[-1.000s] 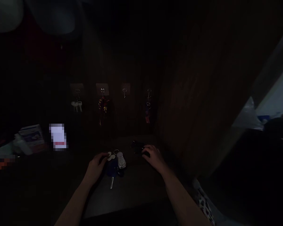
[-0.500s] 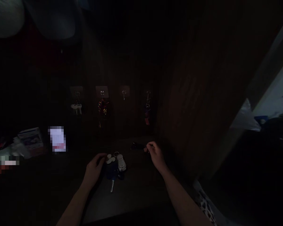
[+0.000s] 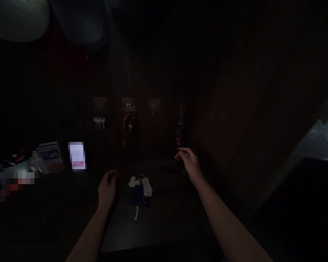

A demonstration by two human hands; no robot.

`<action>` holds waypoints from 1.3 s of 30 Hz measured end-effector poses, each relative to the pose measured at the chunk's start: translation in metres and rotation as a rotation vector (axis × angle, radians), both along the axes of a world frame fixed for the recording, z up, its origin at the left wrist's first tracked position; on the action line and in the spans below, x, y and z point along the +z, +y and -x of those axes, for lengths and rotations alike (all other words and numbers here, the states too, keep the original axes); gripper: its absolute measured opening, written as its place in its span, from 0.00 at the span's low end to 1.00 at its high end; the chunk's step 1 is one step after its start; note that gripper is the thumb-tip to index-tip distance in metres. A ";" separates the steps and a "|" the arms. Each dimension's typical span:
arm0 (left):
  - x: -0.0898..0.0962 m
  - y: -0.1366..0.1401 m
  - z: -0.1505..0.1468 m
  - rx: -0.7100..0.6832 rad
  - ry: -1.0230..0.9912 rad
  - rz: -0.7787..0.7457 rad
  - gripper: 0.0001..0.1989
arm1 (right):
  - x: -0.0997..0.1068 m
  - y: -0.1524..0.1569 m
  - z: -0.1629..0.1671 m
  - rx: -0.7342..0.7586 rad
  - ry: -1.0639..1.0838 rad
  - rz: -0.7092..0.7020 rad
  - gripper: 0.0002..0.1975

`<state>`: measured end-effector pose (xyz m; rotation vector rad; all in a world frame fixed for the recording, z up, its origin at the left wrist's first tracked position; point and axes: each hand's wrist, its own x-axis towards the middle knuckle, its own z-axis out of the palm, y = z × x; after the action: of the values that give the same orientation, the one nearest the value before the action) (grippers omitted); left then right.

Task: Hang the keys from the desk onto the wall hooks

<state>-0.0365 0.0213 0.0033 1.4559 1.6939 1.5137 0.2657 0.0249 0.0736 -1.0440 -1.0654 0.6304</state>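
Note:
My left hand (image 3: 107,188) rests low over the dark shelf, fingers loosely bent and apart, with nothing visible in it. Just right of it lies a bunch of keys: a white mouse-ear tag (image 3: 133,182), a ring, a silver-grey remote fob (image 3: 147,187) and a blue-headed key (image 3: 137,200). Thumb and fingertips pressed together, my right hand (image 3: 188,160) is raised just below a hanging keychain with a reddish tag (image 3: 178,140). What it pinches is too dark to make out. Below and left of it, a small black object (image 3: 165,169) lies on the shelf.
Wall hooks hold white-headed keys (image 3: 99,122) and a red-and-yellow bunch (image 3: 128,123); a bare hook (image 3: 153,108) sits between. A box (image 3: 51,156) and a blurred-out bright panel (image 3: 77,155) stand left. Caps (image 3: 79,22) hang above; a wooden side panel (image 3: 229,120) rises right.
My right hand has risen from the shelf beside the black object towards the hanging keychain. My left hand has drawn away from the mouse-ear tag. The view has shifted slightly right.

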 end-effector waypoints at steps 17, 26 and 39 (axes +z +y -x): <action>-0.003 0.004 0.002 -0.093 0.053 0.046 0.13 | 0.090 0.086 0.060 0.082 0.078 -0.234 0.04; -0.003 0.005 0.000 -0.109 0.060 0.051 0.13 | 0.111 0.117 0.083 0.066 0.074 -0.219 0.03; -0.006 0.008 0.001 -0.123 0.074 0.025 0.13 | 0.076 0.128 0.086 -0.042 -0.028 -0.093 0.10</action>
<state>-0.0373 0.0294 -0.0031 1.5898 1.6272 1.3848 0.1792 0.1526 0.1494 -0.9942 -1.0844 0.5290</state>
